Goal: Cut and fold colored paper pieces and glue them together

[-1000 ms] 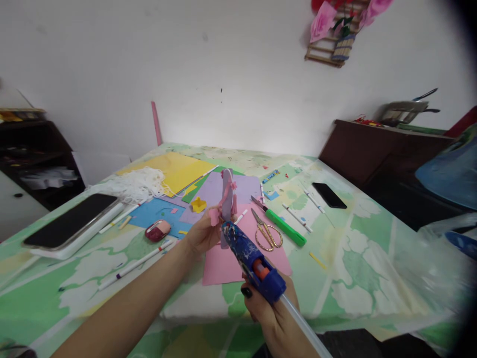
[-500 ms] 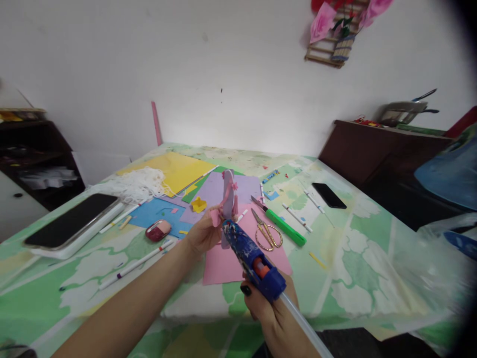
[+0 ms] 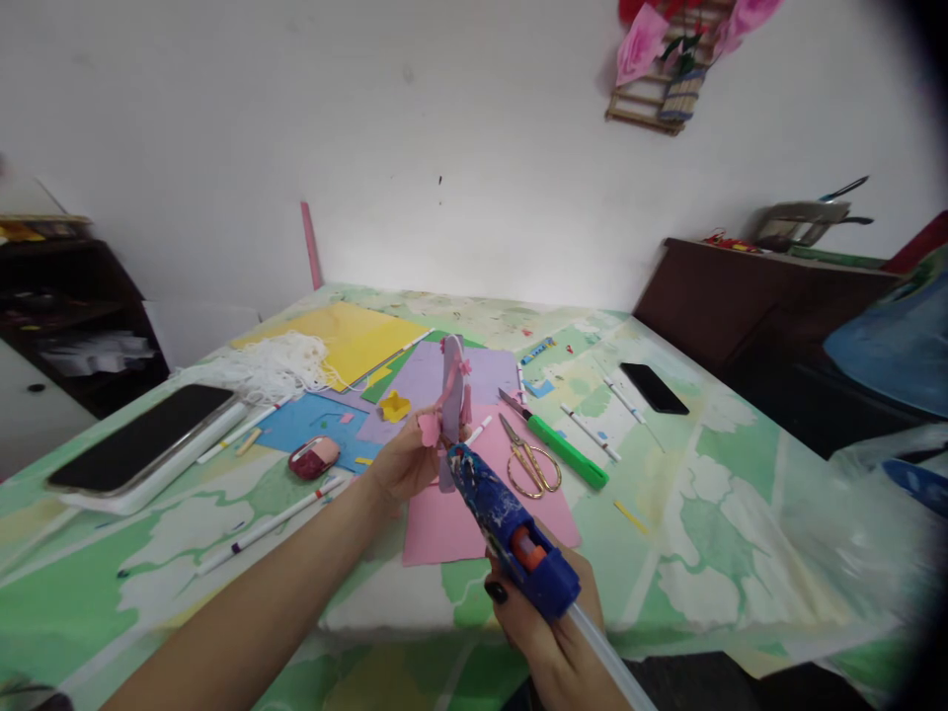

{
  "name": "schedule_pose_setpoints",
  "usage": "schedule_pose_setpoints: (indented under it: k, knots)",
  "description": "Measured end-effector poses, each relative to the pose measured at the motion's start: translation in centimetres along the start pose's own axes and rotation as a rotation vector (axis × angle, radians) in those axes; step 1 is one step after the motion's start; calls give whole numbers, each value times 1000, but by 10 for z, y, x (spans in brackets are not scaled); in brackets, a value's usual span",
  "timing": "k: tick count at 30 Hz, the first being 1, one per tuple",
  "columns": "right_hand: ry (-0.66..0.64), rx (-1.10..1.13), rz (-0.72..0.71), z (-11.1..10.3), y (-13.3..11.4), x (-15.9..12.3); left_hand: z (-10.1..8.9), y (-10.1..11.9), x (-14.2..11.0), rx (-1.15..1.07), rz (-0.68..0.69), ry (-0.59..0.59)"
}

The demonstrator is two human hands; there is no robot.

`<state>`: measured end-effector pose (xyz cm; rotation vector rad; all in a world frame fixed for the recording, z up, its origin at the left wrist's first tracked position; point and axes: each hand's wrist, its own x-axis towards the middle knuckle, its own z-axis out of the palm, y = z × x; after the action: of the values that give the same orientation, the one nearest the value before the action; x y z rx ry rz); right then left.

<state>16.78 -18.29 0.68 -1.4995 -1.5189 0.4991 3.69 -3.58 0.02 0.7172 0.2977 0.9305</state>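
Note:
My left hand (image 3: 406, 456) is closed around a narrow purple foam piece (image 3: 452, 385) held upright, trimmed with small pink flowers and a white cord. A pink foam petal shape (image 3: 429, 429) sticks out beside its fingers. In my right hand (image 3: 544, 617) is a blue glue gun (image 3: 504, 509), with a long clear glue stick (image 3: 607, 647) coming out of its back. The gun's nozzle points at the purple piece, right by the left fingers; whether they touch I cannot tell. Under both lies a pink foam sheet (image 3: 489, 533). My right fingers are partly hidden behind the gun.
Gold-handled scissors (image 3: 527, 464) and a green craft knife (image 3: 567, 449), blade out, lie right of the gun. A yellow foam flower (image 3: 395, 406), a dark red case (image 3: 314, 457), markers, white yarn (image 3: 274, 360) and a phone (image 3: 144, 434) are to the left. Another phone (image 3: 655, 387) lies right.
The glue gun and my right hand have shifted slightly right and down, drawing the nozzle a little back. The pink petal shape by my left fingers has turned slightly. My left hand has stayed in place.

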Motion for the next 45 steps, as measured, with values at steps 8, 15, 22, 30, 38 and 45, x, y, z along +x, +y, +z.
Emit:
schedule_pose_setpoints:
  k: [8, 15, 22, 30, 38, 45]
  knots:
    - [100, -42, -238, -25, 2, -8, 3, 1, 1, -54, 74, 13]
    - [384, -398, -151, -68, 48, -11, 2, 1, 3, -40, 108, 22]
    - [307, -926, 201, -138, 137, -1, 2, -3, 5, 124, 192, 5]
    - [239, -1036, 428, -171, 174, 14, 2, -6, 11, 294, 308, 108]
    - [198, -293, -100, -85, 53, 67, -7, -12, 14, 432, 366, 201]
    - [-147, 213, -92, -8, 27, 111, -11, -12, 15, 485, 377, 239]
